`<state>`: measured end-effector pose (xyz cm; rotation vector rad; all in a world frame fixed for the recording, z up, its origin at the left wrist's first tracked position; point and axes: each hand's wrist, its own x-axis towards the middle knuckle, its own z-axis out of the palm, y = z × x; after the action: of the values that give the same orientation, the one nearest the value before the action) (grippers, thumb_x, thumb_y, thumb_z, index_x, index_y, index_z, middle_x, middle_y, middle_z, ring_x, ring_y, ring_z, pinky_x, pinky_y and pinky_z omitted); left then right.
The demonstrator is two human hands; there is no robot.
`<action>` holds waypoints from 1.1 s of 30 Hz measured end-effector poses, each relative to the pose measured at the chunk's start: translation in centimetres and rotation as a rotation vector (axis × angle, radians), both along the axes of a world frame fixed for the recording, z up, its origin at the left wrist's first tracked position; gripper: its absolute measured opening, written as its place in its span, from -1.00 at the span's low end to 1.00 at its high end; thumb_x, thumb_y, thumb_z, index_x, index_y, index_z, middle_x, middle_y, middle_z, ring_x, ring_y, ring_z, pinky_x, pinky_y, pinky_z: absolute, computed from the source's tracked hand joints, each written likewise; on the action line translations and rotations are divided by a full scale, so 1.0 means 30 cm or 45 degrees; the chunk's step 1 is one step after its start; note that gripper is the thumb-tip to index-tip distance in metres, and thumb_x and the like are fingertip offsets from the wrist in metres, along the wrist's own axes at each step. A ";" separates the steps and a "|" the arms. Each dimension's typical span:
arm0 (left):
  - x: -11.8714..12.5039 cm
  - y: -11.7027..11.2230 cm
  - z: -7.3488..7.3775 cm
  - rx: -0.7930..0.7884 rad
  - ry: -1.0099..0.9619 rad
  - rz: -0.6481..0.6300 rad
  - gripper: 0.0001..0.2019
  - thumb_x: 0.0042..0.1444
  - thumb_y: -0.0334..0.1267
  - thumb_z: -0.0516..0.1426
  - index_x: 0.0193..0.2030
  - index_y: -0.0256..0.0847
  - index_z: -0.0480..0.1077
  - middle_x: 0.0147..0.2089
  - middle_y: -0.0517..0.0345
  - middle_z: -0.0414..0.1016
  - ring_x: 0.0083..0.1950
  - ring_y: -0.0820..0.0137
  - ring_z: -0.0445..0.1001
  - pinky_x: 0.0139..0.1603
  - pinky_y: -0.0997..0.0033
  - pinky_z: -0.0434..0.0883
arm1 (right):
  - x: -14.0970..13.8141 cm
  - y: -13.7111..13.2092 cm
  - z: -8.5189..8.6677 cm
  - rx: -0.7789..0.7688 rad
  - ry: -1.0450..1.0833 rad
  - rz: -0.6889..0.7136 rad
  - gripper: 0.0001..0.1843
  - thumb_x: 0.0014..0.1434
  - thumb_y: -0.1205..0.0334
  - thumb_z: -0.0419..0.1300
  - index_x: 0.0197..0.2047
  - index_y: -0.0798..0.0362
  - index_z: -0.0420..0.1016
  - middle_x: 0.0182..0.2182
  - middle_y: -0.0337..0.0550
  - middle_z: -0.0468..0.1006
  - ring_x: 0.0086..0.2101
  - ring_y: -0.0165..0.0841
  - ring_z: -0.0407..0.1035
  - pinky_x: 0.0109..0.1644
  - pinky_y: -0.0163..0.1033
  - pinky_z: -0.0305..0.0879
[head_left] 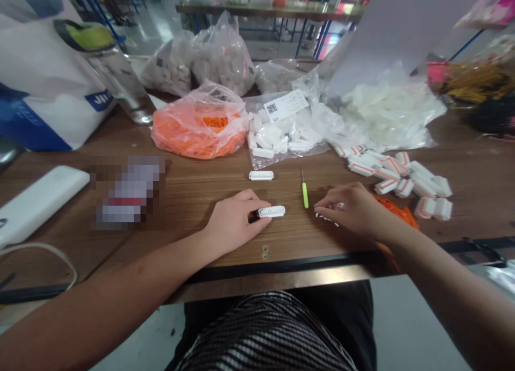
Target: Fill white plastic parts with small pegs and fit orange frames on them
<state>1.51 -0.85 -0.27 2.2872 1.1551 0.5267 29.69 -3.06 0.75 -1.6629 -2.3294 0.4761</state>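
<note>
My left hand (233,220) rests on the wooden table (193,194) and pinches a small white plastic connector (271,211) at its fingertips. My right hand (350,210) lies to the right with fingers curled over small white pieces on the table; what it grips is hidden. Between the two hands lies a thin tool with a green handle (304,191). A second white connector (261,175) lies loose a little farther back. Under my right wrist shows a bit of orange material (398,212).
Behind are an orange-filled plastic bag (199,126), an open bag of white connectors (281,135), more clear bags (386,113), and a pile of white-and-orange assembled pieces (402,177) at right. A white box (38,199), a bottle (116,70) and a large white bag (40,70) stand at left.
</note>
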 end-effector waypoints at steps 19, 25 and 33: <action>-0.001 0.001 -0.008 0.034 -0.009 0.004 -0.79 0.10 -0.21 0.22 -0.10 -0.01 0.55 -0.22 0.27 0.50 -0.39 0.49 0.38 -0.36 0.47 0.31 | -0.242 0.021 0.050 0.010 0.325 0.107 -0.89 0.10 0.32 0.21 -0.45 0.03 0.50 -0.51 -0.29 0.51 -0.42 -0.42 0.35 -0.13 -0.18 0.15; 0.001 -0.002 -0.008 0.023 -0.006 0.012 -0.79 0.10 -0.22 0.21 -0.11 -0.04 0.55 -0.21 0.26 0.50 -0.38 0.48 0.39 -0.34 0.45 0.34 | -0.250 0.033 0.048 0.070 0.199 0.180 -0.90 0.12 0.32 0.20 -0.43 0.05 0.50 -0.54 -0.28 0.48 -0.42 -0.39 0.33 -0.14 -0.18 0.10; 0.006 -0.006 -0.007 0.012 -0.026 0.047 -0.80 0.10 -0.19 0.22 -0.11 -0.03 0.56 -0.23 0.26 0.50 -0.40 0.49 0.39 -0.34 0.46 0.33 | -0.272 -0.007 0.047 0.495 -0.188 0.400 -0.72 0.25 0.32 0.06 -0.44 0.10 0.52 -0.49 -0.14 0.49 -0.37 -0.32 0.26 -0.09 -0.13 0.06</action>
<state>1.68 -1.03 -0.50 2.2670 1.1892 0.5691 21.54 -3.27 2.15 -1.1980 -2.5936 -0.0539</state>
